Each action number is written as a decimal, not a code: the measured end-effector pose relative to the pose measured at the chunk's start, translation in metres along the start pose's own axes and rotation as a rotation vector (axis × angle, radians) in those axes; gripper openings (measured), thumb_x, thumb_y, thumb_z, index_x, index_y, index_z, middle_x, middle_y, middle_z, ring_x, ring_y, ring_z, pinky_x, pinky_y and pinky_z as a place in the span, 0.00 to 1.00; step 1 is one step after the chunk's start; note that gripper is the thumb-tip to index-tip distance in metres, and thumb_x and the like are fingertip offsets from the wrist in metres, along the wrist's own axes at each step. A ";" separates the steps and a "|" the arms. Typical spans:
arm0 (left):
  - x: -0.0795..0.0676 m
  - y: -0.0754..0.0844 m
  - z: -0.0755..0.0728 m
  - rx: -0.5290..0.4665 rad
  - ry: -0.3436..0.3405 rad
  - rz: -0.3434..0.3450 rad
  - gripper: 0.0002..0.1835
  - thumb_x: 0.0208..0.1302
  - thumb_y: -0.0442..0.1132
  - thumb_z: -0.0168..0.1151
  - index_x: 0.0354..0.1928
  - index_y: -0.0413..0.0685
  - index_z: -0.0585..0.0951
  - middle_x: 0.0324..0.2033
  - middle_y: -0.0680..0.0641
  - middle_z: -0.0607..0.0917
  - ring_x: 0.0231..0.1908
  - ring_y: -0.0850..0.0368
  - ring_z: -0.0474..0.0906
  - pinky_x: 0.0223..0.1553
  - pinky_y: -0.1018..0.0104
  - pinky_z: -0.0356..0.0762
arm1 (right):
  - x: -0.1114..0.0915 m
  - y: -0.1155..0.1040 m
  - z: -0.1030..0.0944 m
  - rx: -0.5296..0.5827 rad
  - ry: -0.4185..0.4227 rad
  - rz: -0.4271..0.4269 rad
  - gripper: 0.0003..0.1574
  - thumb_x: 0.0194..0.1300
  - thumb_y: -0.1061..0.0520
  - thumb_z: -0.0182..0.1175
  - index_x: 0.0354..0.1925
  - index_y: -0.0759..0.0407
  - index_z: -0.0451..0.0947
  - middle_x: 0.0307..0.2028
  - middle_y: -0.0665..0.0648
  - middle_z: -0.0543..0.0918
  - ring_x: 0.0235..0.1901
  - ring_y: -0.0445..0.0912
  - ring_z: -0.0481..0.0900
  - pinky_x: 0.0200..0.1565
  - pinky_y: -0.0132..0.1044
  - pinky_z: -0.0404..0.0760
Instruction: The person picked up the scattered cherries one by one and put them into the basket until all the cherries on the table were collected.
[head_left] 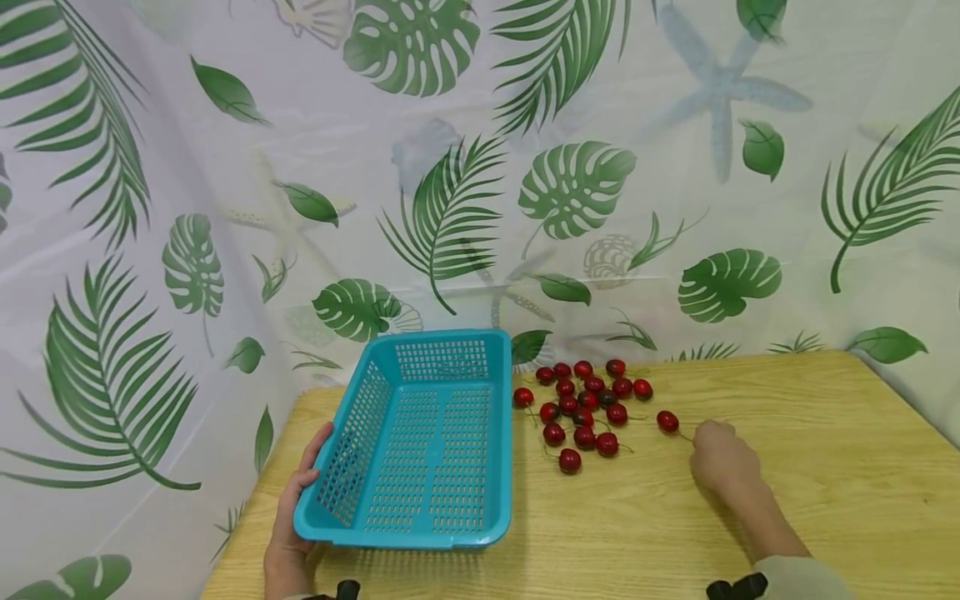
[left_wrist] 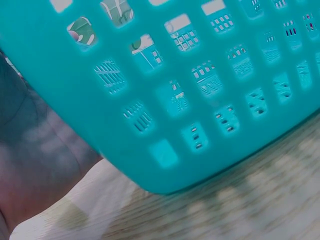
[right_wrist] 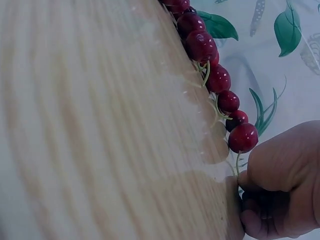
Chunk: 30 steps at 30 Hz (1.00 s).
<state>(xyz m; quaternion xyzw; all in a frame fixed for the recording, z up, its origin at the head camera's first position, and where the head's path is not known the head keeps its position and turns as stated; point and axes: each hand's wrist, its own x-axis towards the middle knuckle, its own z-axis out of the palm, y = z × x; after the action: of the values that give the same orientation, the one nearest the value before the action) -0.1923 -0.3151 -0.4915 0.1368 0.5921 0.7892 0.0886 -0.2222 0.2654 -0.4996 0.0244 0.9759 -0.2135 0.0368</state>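
Observation:
A turquoise plastic basket [head_left: 432,454] with slotted walls and floor stands at the left of the table, nothing lying in it. My left hand [head_left: 291,508] grips its left rim; in the left wrist view the palm [left_wrist: 42,155] is beside the slotted wall [left_wrist: 165,120]. My right hand [head_left: 722,457] pinches the thin stem of a single dark red cherry [head_left: 667,422], also seen in the right wrist view as the nearest cherry [right_wrist: 243,138]. Right of the basket lies a loose group of several red cherries [head_left: 585,415], many with stems.
The light wood-grain table [head_left: 615,533] reaches back to a white sheet [head_left: 660,200] printed with green leaves and starfish. This sheet hangs behind the table and along its left side.

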 end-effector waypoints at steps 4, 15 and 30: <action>0.000 -0.001 0.001 0.010 0.001 0.005 0.33 0.74 0.38 0.23 0.79 0.60 0.39 0.72 0.64 0.51 0.69 0.61 0.54 0.62 0.67 0.64 | -0.004 -0.003 -0.003 -0.012 -0.013 0.002 0.15 0.65 0.69 0.42 0.22 0.62 0.67 0.30 0.69 0.71 0.26 0.53 0.67 0.24 0.45 0.70; 0.002 0.001 -0.001 0.028 0.003 -0.006 0.34 0.72 0.38 0.22 0.79 0.59 0.38 0.72 0.60 0.50 0.68 0.59 0.56 0.61 0.65 0.66 | -0.019 -0.042 -0.010 0.103 0.070 -0.137 0.20 0.66 0.70 0.39 0.20 0.53 0.54 0.23 0.56 0.58 0.23 0.45 0.52 0.22 0.34 0.55; 0.003 -0.002 -0.007 0.032 -0.042 0.048 0.33 0.72 0.35 0.21 0.79 0.55 0.39 0.72 0.53 0.51 0.66 0.55 0.61 0.58 0.60 0.70 | -0.062 -0.189 0.003 0.149 0.102 -0.398 0.06 0.75 0.61 0.50 0.37 0.58 0.70 0.32 0.52 0.69 0.25 0.42 0.65 0.24 0.33 0.66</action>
<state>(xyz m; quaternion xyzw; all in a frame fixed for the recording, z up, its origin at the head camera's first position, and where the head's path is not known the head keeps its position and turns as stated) -0.1970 -0.3199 -0.4945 0.1689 0.5992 0.7785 0.0802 -0.1723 0.0907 -0.4185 -0.1552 0.9437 -0.2865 -0.0575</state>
